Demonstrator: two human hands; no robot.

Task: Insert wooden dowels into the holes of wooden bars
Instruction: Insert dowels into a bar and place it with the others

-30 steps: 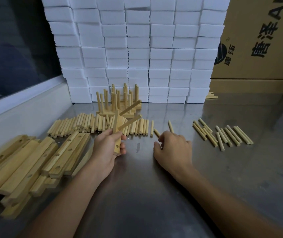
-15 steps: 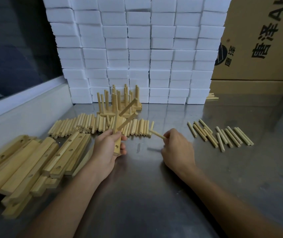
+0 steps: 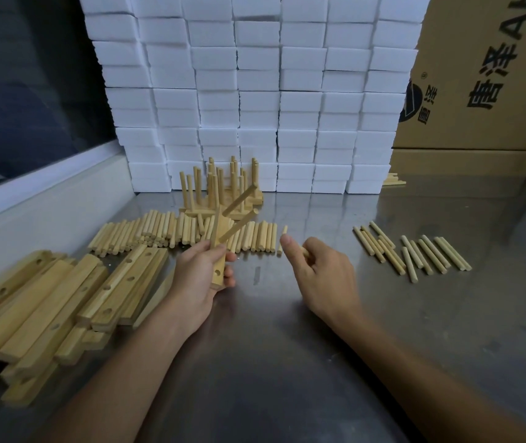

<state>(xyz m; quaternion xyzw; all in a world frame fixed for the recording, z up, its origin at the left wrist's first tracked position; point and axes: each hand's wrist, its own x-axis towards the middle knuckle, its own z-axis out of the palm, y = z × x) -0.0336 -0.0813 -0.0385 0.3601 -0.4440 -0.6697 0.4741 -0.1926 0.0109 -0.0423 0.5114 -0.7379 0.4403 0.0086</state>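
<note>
Steel desk point(image 3: 287, 362), grey and reflective, backed by a wall of white foam blocks point(image 3: 255, 91) with cardboard cartons point(image 3: 485, 75) to the right. Since half a second ago the right hand point(image 3: 322, 273) has moved closer to the left hand, and the dowel point(image 3: 304, 250) it pinches, then jutting out plainly to the left, is now nearly hidden in its curled fingers, only a short end showing by the thumb. Left hand point(image 3: 197, 276) grips one wooden bar point(image 3: 218, 251) upright, as before; two dowels stand in its upper holes, slanting up to the right, and one lower hole is open. Pile of drilled bars point(image 3: 47, 308) at left, lying flat, too overlapped to count. Row of loose dowels point(image 3: 172, 231) lies behind the hands, several dozen, with one single dowel point(image 3: 282, 239) apart at its right end. Second group of dowels point(image 3: 412, 251) at right, roughly fourteen. Finished bars with upright dowels point(image 3: 220, 190) stand against the foam blocks; count unclear. Few more sticks point(image 3: 394, 180) lie at the carton's foot.
</note>
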